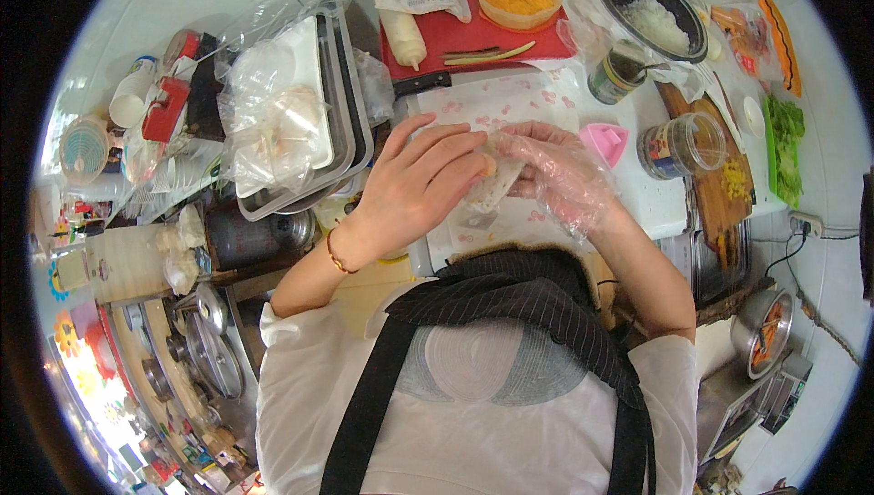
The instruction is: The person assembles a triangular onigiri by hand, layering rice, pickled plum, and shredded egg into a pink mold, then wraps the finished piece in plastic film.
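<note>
My bare left hand (pixel 430 174), with a thin bracelet at the wrist, and my right hand (pixel 567 170), in a clear plastic glove, meet over a printed paper sheet (pixel 471 95). Between them is a white, speckled piece that looks like a pressed rice ball (pixel 493 187). Fingers of both hands grip it, hiding its upper part. Just right of the glove stands a pink triangular mould (pixel 605 144). A black-handled knife (pixel 423 84) lies beyond the sheet, along the front of a red cutting board (pixel 478 51).
On the board are a squeeze bottle (pixel 403 41) and a tub of orange crumbs (pixel 517 0). Rice fills part of a black pot (pixel 652 13). Jars (pixel 666 146) and a wooden board (pixel 717 153) stand to the right. Stacked trays (pixel 280 112) bearing plastic bags flank the left.
</note>
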The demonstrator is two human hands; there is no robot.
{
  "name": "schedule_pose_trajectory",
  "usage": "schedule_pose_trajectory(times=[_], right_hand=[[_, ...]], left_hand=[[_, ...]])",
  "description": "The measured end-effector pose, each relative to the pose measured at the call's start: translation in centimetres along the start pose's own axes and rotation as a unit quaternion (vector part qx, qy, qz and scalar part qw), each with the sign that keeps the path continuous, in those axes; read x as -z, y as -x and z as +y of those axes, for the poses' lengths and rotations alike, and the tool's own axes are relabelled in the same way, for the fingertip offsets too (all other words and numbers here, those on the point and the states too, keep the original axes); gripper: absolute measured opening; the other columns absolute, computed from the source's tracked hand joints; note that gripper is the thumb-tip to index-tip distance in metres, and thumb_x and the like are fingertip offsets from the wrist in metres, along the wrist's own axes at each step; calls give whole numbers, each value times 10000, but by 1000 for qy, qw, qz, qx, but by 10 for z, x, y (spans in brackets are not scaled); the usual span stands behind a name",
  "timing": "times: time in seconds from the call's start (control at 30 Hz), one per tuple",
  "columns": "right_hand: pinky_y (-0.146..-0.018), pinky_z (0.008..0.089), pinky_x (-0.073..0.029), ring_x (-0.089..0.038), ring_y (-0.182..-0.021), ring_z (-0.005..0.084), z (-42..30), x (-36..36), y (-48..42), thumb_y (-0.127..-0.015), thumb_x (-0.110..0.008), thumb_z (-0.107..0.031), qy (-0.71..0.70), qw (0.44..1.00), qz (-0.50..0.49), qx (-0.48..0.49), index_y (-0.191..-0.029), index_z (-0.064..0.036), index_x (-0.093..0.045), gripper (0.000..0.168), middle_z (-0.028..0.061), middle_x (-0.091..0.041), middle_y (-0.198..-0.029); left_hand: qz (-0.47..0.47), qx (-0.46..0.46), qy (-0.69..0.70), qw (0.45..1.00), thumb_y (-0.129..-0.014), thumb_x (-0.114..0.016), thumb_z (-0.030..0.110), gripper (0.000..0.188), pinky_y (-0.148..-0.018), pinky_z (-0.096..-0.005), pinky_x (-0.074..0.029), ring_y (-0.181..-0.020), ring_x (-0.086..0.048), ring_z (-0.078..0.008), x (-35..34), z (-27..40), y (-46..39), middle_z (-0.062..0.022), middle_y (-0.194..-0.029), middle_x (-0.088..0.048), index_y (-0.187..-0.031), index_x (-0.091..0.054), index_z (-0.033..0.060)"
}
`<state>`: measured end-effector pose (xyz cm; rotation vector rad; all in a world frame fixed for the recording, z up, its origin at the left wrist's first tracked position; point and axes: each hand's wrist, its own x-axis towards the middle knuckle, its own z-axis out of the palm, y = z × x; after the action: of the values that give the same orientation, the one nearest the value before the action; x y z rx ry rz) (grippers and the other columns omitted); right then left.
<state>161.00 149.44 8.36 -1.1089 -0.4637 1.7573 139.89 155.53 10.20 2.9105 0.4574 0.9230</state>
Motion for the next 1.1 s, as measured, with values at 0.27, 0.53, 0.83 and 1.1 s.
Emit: schedule_pose_trajectory(times=[0.27, 0.53, 0.83, 1.1], right_hand=[[-850, 385, -571, -666, -973, 211, 9, 14, -4, -885, -712, -238, 20, 998, -18, -60, -1188, -12, -556, 408, 110, -643, -1104], [-858, 350, -546, -645, -1027, 220, 21, 49, -1, -925, -655, -282, -19, 989, -82, -125, -1215, -25, -565, 398, 100, -655, -1134], [-853, 382, -525, -654, -985, 270, -2, 90, 7, -973, -505, -470, -26, 989, -58, -136, -1271, -28, -519, 533, 158, -658, -1114], [-820, 362, -515, -651, -922, 258, 9, 135, 57, -959, -569, -374, 29, 992, 81, -95, -1209, -20, -560, 433, 140, -657, -1017]], left_hand=[[-104, 6, 66, 992, -663, -789, 361, 708, -1034, -471, -431, -1220, -545, -308, 6, 6, 5, -132, -1312, -559, -1285, -589, 88], [-201, -11, 129, 971, -647, -803, 321, 792, -996, -410, -475, -1175, -567, -310, -16, 4, 1, -127, -1285, -570, -1346, -523, 77], [-157, 287, 316, 891, -703, -840, 202, 424, -710, -327, -514, -773, -649, -240, -76, -35, -31, -120, -876, -676, -1076, -687, 73], [-103, 300, 45, 947, -715, -765, 163, 349, -832, -426, -521, -950, -658, -343, -155, -199, -84, -172, -1005, -689, -1045, -706, 66]])
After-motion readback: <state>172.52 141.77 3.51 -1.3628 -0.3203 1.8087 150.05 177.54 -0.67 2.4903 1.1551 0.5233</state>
